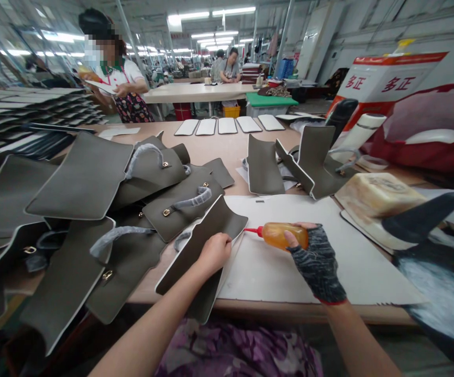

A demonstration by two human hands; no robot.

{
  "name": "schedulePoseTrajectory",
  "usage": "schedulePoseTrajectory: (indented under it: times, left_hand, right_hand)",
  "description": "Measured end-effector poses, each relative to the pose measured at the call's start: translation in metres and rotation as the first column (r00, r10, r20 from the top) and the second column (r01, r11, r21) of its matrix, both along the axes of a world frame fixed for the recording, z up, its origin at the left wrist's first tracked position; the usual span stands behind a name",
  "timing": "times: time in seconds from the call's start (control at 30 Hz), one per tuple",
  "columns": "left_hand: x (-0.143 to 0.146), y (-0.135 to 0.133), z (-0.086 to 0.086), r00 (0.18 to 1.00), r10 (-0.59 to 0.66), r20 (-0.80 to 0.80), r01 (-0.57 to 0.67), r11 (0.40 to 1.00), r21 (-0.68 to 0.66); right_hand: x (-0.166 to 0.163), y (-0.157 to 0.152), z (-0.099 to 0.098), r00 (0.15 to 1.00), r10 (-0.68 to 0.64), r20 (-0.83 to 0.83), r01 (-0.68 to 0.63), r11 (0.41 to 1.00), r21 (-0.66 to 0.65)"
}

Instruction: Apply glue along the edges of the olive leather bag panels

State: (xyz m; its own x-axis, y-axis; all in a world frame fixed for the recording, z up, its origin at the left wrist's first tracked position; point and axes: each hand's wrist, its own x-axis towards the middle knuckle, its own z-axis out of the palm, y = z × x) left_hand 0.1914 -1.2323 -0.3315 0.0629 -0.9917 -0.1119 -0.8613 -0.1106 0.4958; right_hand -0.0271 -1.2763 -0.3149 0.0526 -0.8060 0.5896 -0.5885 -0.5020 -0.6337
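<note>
My left hand (214,252) is closed, pressing down on a grey-brown leather bag panel (195,256) that lies at the front edge of the table. My right hand (316,259), in a dark fingerless glove, grips an orange glue bottle (284,235) with a red nozzle. The nozzle tip points left, close to the panel's right edge. Both rest over a white board (289,272) on the table.
A pile of grey bag panels with wrapped handles (148,193) covers the left of the table. More panels (309,162) stand at the centre back, white pieces (227,125) farther off. A yellowed block (376,196) and a red-white box (387,84) are at right. A person (120,78) works at back left.
</note>
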Motion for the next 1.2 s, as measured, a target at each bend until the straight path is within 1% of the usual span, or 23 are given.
schedulePoseTrajectory:
  times: [0.13,0.23,0.33,0.43,0.53,0.67,0.77,1.0,1.2]
  left_hand:
    - [0.0,0.0,-0.001,1.0,0.006,0.01,-0.006,1.0,-0.009]
    - [-0.001,0.0,-0.001,1.0,0.007,0.019,-0.007,1.0,-0.007]
    - [-0.002,0.0,0.001,1.0,0.013,0.027,-0.013,1.0,-0.003]
    - [-0.003,0.0,0.002,1.0,0.016,0.025,-0.016,1.0,0.001]
    - [-0.002,0.0,0.001,1.0,0.013,0.02,-0.013,1.0,0.0]
    - [-0.001,0.0,0.0,1.0,0.011,0.019,-0.01,1.0,-0.01]
    - [-0.002,0.0,0.0,1.0,0.009,0.023,-0.009,1.0,-0.007]
    - [-0.001,0.0,-0.002,1.0,0.005,0.012,-0.005,1.0,-0.008]
    - [-0.001,0.001,-0.004,1.0,0.003,0.014,-0.003,1.0,-0.029]
  right_hand:
    - [0.001,0.001,0.002,0.998,0.04,-0.047,-0.042,0.998,-0.048]
    - [0.001,-0.001,0.004,0.996,0.053,-0.068,-0.057,0.997,-0.059]
    - [0.001,-0.003,0.007,0.996,0.039,-0.078,-0.04,0.999,-0.001]
    - [-0.001,-0.004,0.007,0.996,0.06,-0.063,-0.056,0.997,0.057]
    - [-0.003,-0.003,0.004,0.997,0.078,-0.025,-0.075,0.992,0.098]
    - [-0.005,0.001,-0.003,0.998,0.061,0.02,-0.064,0.984,0.166]
    - [-0.005,0.006,-0.004,0.998,0.065,0.025,-0.069,0.979,0.19]
    - [-0.003,0.021,0.001,0.998,0.043,0.049,-0.054,0.965,0.256]
    - [-0.004,0.033,-0.001,0.995,0.081,0.062,-0.096,0.943,0.318]
